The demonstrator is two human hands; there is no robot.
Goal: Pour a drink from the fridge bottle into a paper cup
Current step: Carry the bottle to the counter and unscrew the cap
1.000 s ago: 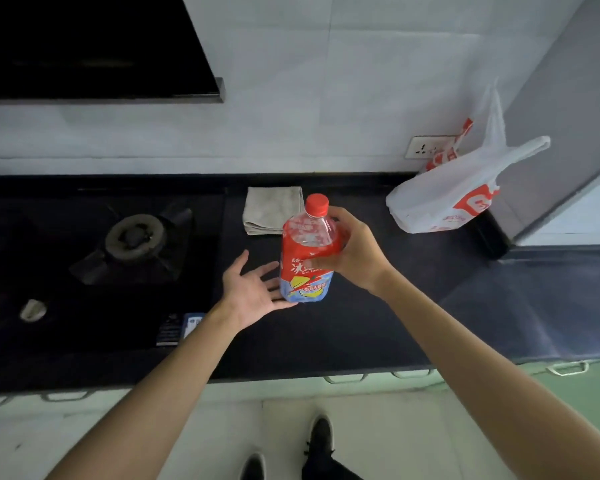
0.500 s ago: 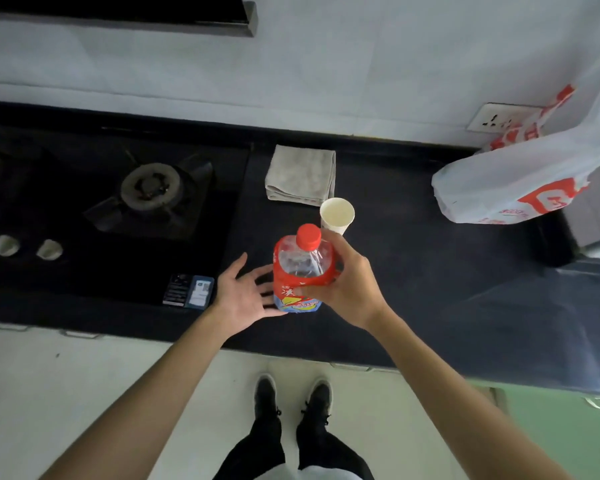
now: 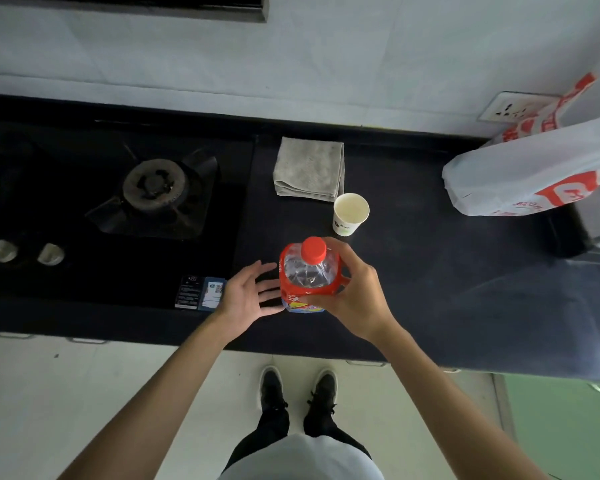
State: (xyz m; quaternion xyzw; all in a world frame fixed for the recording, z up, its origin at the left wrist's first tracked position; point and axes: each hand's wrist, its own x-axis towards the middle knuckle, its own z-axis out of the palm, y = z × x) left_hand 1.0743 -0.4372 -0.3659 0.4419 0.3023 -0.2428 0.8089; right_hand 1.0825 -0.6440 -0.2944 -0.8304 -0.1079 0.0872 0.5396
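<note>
On the counter [image 3: 430, 289], right hand [image 3: 354, 296] grips one bottle [image 3: 307, 278]; left hand [image 3: 246, 296] open, one seemingly empty cup [image 3: 350, 213].

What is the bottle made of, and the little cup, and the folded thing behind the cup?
The bottle looks like clear, shiny plastic: you can see through its shoulder, and it has a red cap and a glossy printed label. The cup seems to be paper, matte and pale cream inside. The folded cloth looks like soft grey fabric, probably a towel, from its fuzzy surface and layered edges.
</note>
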